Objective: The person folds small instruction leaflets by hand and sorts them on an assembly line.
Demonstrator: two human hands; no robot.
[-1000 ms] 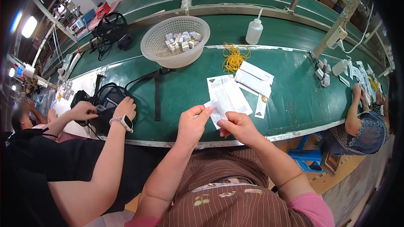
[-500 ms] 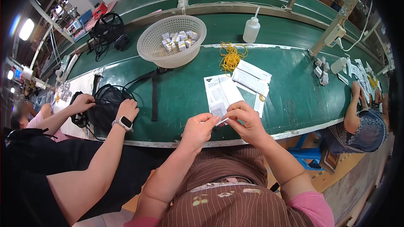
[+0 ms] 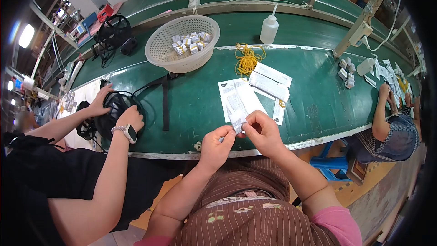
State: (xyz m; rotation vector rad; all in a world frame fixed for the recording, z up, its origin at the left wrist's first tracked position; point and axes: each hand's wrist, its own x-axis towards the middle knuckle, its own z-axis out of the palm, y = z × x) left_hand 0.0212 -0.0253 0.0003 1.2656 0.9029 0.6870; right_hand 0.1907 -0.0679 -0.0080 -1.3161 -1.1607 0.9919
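Note:
Between my two hands is a small printed paper (image 3: 237, 122), above the table's front edge. My left hand (image 3: 217, 144) is closed, with thumb and finger pinched at the paper's left side. On its other side my right hand (image 3: 262, 132) pinches the paper too. Just beyond lie loose white printed sheets (image 3: 239, 96) on the green table (image 3: 191, 105). Folded paper strips (image 3: 269, 85) rest to their right, with a small yellow band (image 3: 282, 104) near them. A tangle of yellow rubber bands (image 3: 248, 59) lies behind the sheets.
A white basket (image 3: 154, 45) holds several banded paper bundles. A squeeze bottle (image 3: 269, 29) stands at the back. At left, a co-worker's hands touch a black mesh bag (image 3: 119, 109). Another person works at right, near small bundles (image 3: 348, 73) and a post (image 3: 364, 18).
My hands have drawn slightly apart, and the small paper's printed face shows more between them. The co-worker's hands at left have shifted on the black bag.

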